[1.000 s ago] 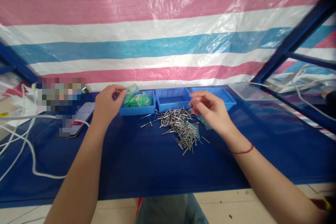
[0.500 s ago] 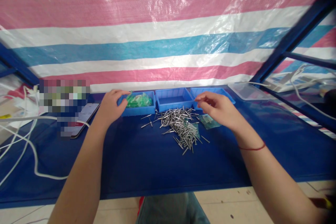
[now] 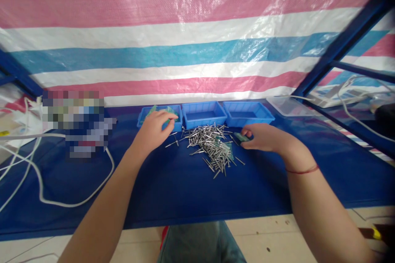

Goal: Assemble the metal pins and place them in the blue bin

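My right hand is closed, thumb and fingers pinching a small green plastic packet just right of the pile of rivets. The loose silver rivets lie heaped on the blue tabletop, with another green packet partly among them. Over the front of the left blue bin is my left hand, its thumb and fingers apart and no object visible between them. Green packets in that bin are partly hidden behind this hand.
The middle blue bin and right blue bin stand in line with the left one. A clear plastic lid lies at the right back. White cables loop across the left side. A striped sheet hangs behind.
My right hand has come down from the right bin's front and taken hold of the green packet on the table. My left hand has moved right, across the left bin.
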Motion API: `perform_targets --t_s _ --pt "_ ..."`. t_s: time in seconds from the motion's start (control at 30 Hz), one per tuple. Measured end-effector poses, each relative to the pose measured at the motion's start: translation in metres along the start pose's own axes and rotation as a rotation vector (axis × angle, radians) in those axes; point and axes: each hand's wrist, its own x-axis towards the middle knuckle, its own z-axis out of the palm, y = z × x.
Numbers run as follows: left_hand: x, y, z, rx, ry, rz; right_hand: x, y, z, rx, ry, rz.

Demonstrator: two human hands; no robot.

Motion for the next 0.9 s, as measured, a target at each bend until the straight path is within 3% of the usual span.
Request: perform_targets --t_s 0.13,0.27,0.37,0.5,0.73,0.9 --pt "-0.001 0.015 0.011 -0.076 -0.054 0.057 -0.002 -0.005 -0.009 0.039 0.03 -0.07" --pt "-0.004 0.035 0.02 -0.187 -0.099 0.038 -0.003 -0.019 -0.01 0.472 0.119 -0.197" --pt "-0.007 0.05 0.026 -0.317 -0.14 -0.02 -0.003 -0.041 -0.003 0.835 0.009 -0.328" --pt "-0.009 0.06 0.035 -0.448 -0.212 -0.097 -0.004 -0.068 0.008 1.06 -0.071 -0.349" --pt "-0.01 0.053 0.041 -0.556 -0.206 -0.25 -0.002 -0.073 0.012 1.135 -0.055 -0.273" --pt "-0.009 0.052 0.044 -0.687 -0.197 -0.323 -0.001 -0.071 0.015 1.037 0.077 -0.281"
